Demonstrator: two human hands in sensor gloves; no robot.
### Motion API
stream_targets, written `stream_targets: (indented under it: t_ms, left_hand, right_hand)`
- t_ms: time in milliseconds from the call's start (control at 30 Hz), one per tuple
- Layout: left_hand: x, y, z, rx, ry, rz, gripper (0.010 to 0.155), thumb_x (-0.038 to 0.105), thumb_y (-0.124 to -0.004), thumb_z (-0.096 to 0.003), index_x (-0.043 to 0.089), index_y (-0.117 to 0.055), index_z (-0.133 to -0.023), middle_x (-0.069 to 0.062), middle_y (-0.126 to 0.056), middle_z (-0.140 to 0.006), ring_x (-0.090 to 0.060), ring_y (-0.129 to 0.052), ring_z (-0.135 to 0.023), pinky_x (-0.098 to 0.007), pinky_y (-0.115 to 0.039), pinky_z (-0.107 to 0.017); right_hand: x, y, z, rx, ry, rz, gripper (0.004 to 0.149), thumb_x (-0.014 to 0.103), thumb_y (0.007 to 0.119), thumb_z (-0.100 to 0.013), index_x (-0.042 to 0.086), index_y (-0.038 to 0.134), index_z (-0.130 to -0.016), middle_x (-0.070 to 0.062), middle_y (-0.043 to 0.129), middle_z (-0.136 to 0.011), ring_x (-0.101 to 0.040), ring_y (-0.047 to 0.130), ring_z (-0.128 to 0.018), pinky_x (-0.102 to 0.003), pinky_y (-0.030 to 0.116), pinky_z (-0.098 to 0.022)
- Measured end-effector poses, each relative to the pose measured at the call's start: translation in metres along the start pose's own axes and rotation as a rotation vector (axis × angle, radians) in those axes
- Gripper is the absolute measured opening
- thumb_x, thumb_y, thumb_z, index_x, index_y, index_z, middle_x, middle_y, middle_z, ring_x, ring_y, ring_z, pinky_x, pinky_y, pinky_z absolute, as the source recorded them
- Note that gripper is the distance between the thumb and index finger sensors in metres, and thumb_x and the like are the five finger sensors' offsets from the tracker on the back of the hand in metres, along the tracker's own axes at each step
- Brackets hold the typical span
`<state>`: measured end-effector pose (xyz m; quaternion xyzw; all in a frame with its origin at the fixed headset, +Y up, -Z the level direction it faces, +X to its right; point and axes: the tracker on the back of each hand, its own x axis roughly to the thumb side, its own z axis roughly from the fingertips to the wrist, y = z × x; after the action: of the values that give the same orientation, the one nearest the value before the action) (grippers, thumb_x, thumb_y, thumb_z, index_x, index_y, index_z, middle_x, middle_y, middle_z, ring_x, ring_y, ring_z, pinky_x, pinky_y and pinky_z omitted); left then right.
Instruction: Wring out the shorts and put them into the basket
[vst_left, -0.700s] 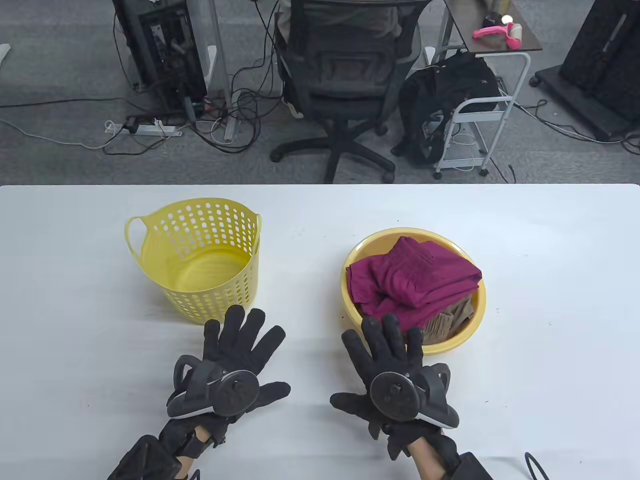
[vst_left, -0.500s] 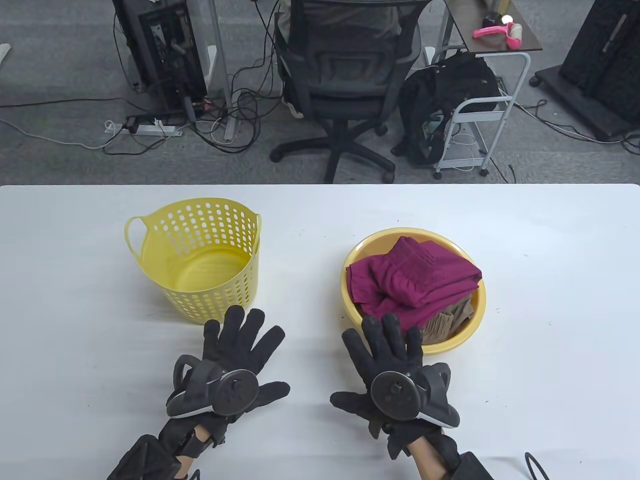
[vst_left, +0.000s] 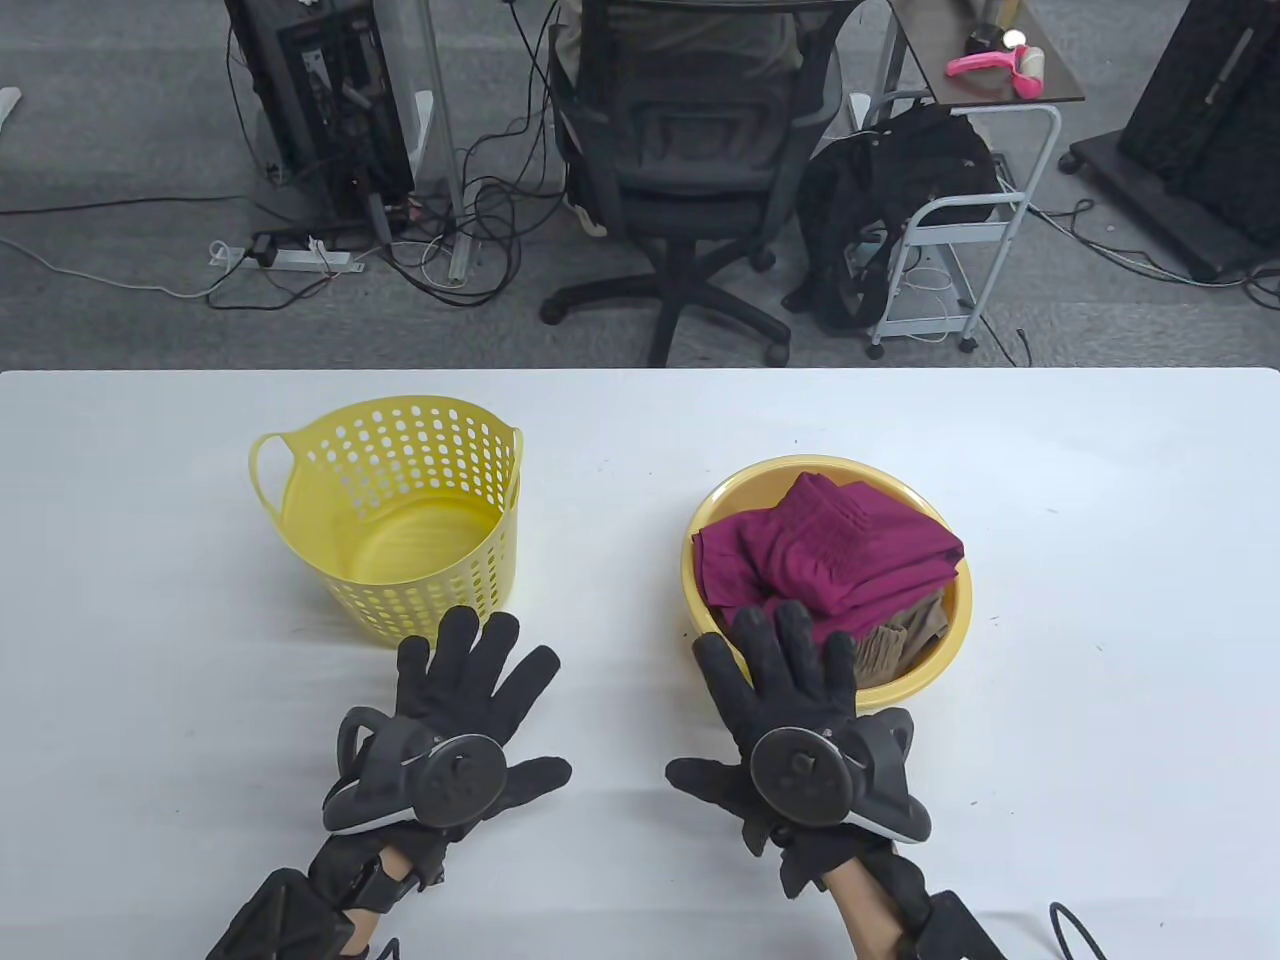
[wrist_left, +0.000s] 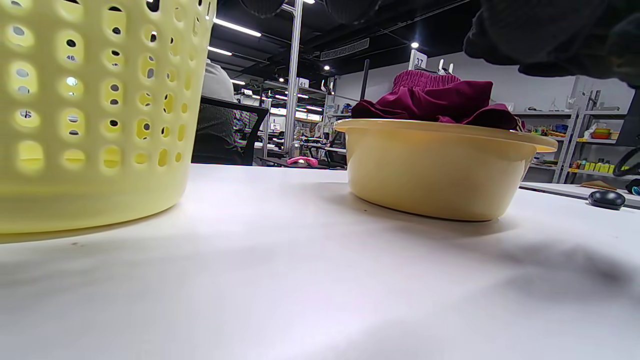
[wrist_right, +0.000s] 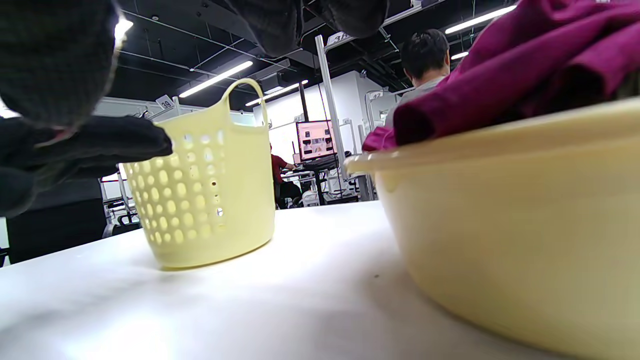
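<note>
Magenta shorts (vst_left: 830, 560) lie bunched on top of a tan garment (vst_left: 905, 640) in a yellow basin (vst_left: 700, 510) right of centre. The shorts (wrist_left: 440, 100) (wrist_right: 505, 75) also show above the basin's rim in both wrist views. A yellow perforated basket (vst_left: 400, 500) stands to the left with nothing in it. My left hand (vst_left: 470, 670) lies flat with spread fingers just in front of the basket. My right hand (vst_left: 780, 650) is spread flat too, its fingertips (vst_left: 800, 615) over the basin's near rim, close to the shorts. Neither hand holds anything.
The white table (vst_left: 1100, 600) stretches out to both sides. Beyond its far edge stand an office chair (vst_left: 690, 150), a computer tower (vst_left: 320, 100) with cables and a small cart (vst_left: 960, 200). A person sits in the background (wrist_right: 425, 65).
My right hand has slid forward, bringing its fingertips over the basin's near rim. My left hand has shifted slightly forward and left.
</note>
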<state>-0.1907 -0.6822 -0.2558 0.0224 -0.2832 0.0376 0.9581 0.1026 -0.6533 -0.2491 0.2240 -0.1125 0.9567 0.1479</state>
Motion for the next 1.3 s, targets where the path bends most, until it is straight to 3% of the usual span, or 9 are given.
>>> stream_targets:
  t_ms: [400, 600, 933, 1300]
  left_hand:
    - [0.0, 0.002, 0.0, 0.007, -0.006, -0.015, 0.093, 0.073, -0.07, -0.0477, 0.024, -0.035, -0.118, -0.028, -0.025, -0.126, -0.067, -0.024, -0.11, -0.085, -0.029, -0.064]
    - [-0.002, 0.003, 0.001, 0.014, -0.003, -0.008, 0.093, 0.073, -0.07, -0.0478, 0.024, -0.035, -0.118, -0.028, -0.025, -0.126, -0.067, -0.024, -0.11, -0.085, -0.029, -0.064]
    - [-0.003, 0.004, 0.001, 0.018, -0.002, -0.003, 0.092, 0.072, -0.071, -0.0478, 0.024, -0.035, -0.118, -0.028, -0.025, -0.126, -0.067, -0.024, -0.11, -0.085, -0.029, -0.064]
    - [-0.005, 0.004, 0.002, 0.017, 0.001, 0.002, 0.092, 0.072, -0.071, -0.0478, 0.024, -0.035, -0.118, -0.028, -0.025, -0.126, -0.067, -0.024, -0.11, -0.085, -0.029, -0.064]
  right_hand:
    - [-0.04, -0.049, -0.037, 0.029, 0.101, 0.063, 0.099, 0.073, 0.079, -0.042, 0.013, 0.044, -0.113, -0.028, 0.03, -0.114, -0.058, 0.026, -0.102, -0.079, 0.033, -0.064]
    - [-0.066, -0.061, -0.058, 0.067, 0.181, 0.077, 0.099, 0.074, 0.078, -0.043, 0.013, 0.043, -0.113, -0.028, 0.03, -0.114, -0.058, 0.027, -0.102, -0.077, 0.036, -0.066]
    - [-0.109, -0.069, -0.084, 0.136, 0.311, 0.078, 0.099, 0.072, 0.078, -0.044, 0.013, 0.042, -0.113, -0.028, 0.031, -0.113, -0.057, 0.031, -0.102, -0.073, 0.042, -0.068]
    - [-0.144, -0.064, -0.104, 0.16, 0.417, -0.053, 0.101, 0.072, 0.078, -0.043, 0.008, 0.043, -0.112, -0.029, 0.036, -0.113, -0.057, 0.04, -0.101, -0.068, 0.05, -0.069]
